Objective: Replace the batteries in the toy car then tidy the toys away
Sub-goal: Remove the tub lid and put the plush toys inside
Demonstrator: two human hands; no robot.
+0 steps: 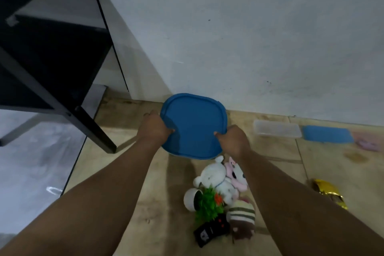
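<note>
near the foot of the pale wall [249, 37], a blue lid [192, 125] is gripped at its two sides by both hands. the left hand [154, 127] is clenched on the lid's left edge, with the thumb on top, and the right hand [233, 140] is clenched on its near right edge. whether a container lies under the lid cannot be told, since the lid hides what is below it. on the tan floor [158, 193], just nearer than the lid, a heap of toys is seen: a white plush bear [214, 176], a pink and white plush [235, 174] touching it on the right, a striped brown plush [242, 220] nearer still, a small white pot with a green plastic plant [202, 200] lying on its side, and a black remote control [211, 231] at the near end. no toy car can be made out with certainty in the heap. farther right, a clear plastic box [277, 129] and a second blue lid [327, 134] lie side by side near the wall, and a gold foil packet [329, 192] lies apart at the right. a black frame [52, 64] stands at the left.
</note>
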